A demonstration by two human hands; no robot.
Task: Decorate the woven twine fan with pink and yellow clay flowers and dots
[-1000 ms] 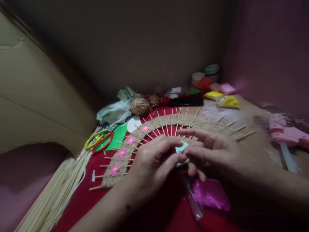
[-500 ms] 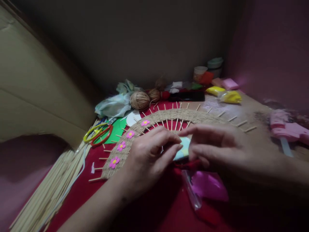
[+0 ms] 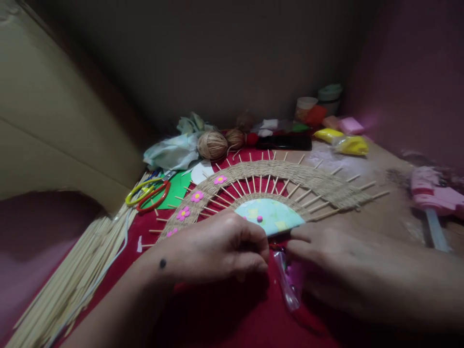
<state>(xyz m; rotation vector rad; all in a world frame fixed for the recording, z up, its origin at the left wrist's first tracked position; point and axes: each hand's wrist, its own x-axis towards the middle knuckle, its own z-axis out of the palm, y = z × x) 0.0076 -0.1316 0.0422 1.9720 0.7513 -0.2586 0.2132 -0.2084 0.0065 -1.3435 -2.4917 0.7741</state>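
Note:
A half-round woven fan (image 3: pixel 282 170) of thin sticks and twine lies before me, with pink clay flowers (image 3: pixel 197 196) along its left band. At its base is a pale blue half-circle patch (image 3: pixel 281 210) bearing a small pink ball (image 3: pixel 259 219). My left hand (image 3: pixel 228 246) is in front of the patch's left end, thumb and fingers curled together; what they hold, if anything, is hidden. At the patch's right end my right hand (image 3: pixel 326 256) bends its fingers over a clear packet of magenta clay (image 3: pixel 290 282), partly covering it. Its grip is blurred.
Scissors (image 3: pixel 148 193) rest on green sheet material at left, above a bundle of sticks (image 3: pixel 83 270). Twine balls (image 3: pixel 212 145), a cloth (image 3: pixel 172 151), a black phone-like slab (image 3: pixel 286 142) and yellow clay packets (image 3: pixel 350 145) line the back. A pink glue gun (image 3: pixel 431 191) lies right.
Both hands have come down toward me and off the blue patch, uncovering it and the pink ball. My right hand now covers part of the magenta packet. The view has shifted slightly.

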